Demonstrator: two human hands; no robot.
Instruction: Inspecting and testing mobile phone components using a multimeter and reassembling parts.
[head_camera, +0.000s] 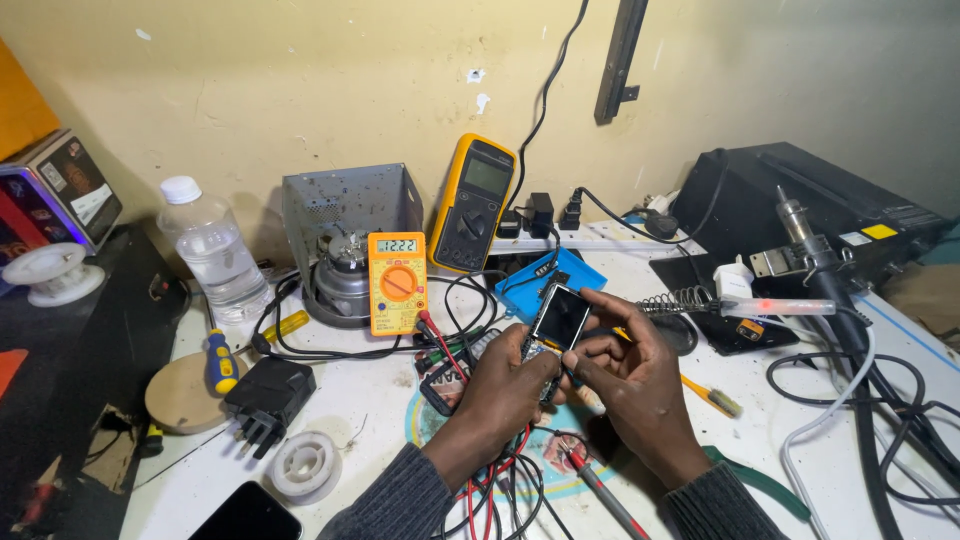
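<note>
At the far left of the white table (340, 400) I am seeing a white spool (55, 272) sitting on a dark shelf, then a clear water bottle (213, 250) standing upright, with a yellow-and-blue screwdriver (219, 362) and a black plug adapter (266, 398) lying just in front of it. Further right, an orange multimeter (397, 283) is leaning against a grey metal housing (345, 215), and a larger yellow-and-grey meter (473, 203) is propped against the wall. At centre, my left hand (505, 385) is gripping the lower body of a small opened phone (553, 328), fingers curled around it, holding it tilted above the table with its dark screen facing up. My right hand (635, 375) is touching the phone's right edge, fingers bent in a pinch; I cannot tell what it is pinching. Red and black probe leads (500, 470) are trailing beneath both hands. At right, a soldering iron stand (810, 260) is sitting beside a black box (810, 195).
</note>
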